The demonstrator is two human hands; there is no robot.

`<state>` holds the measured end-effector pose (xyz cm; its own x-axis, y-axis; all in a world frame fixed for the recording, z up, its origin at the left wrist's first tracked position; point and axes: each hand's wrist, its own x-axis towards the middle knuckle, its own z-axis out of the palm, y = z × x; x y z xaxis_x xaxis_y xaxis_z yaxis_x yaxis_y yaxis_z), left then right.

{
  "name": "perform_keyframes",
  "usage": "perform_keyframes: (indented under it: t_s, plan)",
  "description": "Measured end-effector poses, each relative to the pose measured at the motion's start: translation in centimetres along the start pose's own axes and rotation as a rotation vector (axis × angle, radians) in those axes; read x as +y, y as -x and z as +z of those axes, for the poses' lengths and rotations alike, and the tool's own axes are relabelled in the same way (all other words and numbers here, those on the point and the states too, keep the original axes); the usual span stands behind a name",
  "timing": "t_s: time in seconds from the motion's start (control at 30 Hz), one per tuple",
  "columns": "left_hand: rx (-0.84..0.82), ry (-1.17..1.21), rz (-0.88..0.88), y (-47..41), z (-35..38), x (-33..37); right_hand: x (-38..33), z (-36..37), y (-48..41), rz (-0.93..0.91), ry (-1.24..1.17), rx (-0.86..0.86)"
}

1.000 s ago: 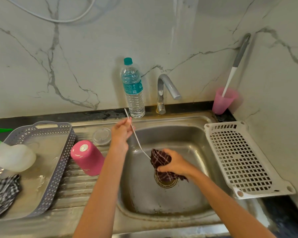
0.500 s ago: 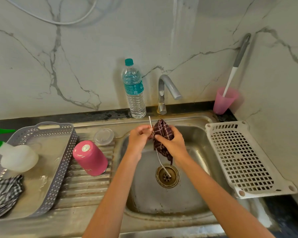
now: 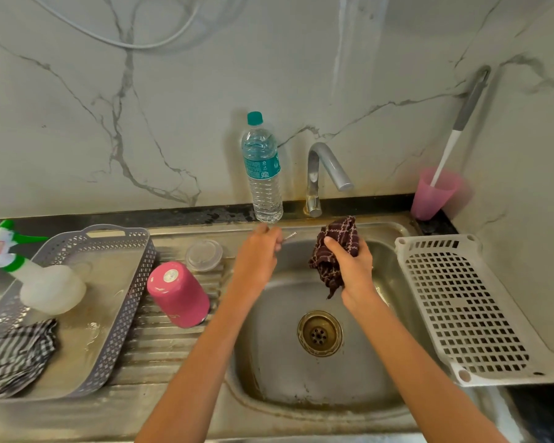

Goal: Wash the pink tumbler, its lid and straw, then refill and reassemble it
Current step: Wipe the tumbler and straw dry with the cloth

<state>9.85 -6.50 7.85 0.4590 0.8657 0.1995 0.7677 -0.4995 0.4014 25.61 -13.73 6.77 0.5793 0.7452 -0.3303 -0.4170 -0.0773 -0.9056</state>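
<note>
Evidently, a thin metal straw (image 3: 290,235) is gripped by the left hand (image 3: 259,260), a dark checked cloth (image 3: 335,243) by the right hand (image 3: 354,266); refilling and reassembly are judged undone.

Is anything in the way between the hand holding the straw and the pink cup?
Nothing visible. Only bare drainboard separates the left hand, gripping the straw, from the pink tumbler; the clear lid lies just behind that path.
</note>
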Motion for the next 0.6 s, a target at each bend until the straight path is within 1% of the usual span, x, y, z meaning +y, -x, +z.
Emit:
perform_keyframes:
  t_s: [0.07,0.13,0.23,0.37,0.47,0.6]
  plan:
    - [0.059,-0.123,0.030,-2.1,-1.2,-0.6,0.6,-0.4,0.1,0.019,0.011,-0.015]
    - [0.044,-0.291,0.030,-4.3,-1.9,-1.3,1.4,-0.5,0.3,0.032,0.031,-0.029]
    - [-0.102,-0.527,-0.034,-6.9,-2.2,-3.4,2.9,-0.8,0.5,0.067,0.065,-0.034]
    - [-0.312,-0.707,-0.097,-8.6,-1.7,-6.9,4.2,-1.2,0.2,0.085,0.110,-0.028]
    - [-0.399,-0.816,-0.117,-9.1,-0.7,-9.1,4.6,-1.6,-0.2,0.067,0.141,-0.022]
    - [-0.437,-0.885,-0.144,-9.6,0.2,-10.9,4.8,-1.8,-0.6,0.072,0.163,-0.028]
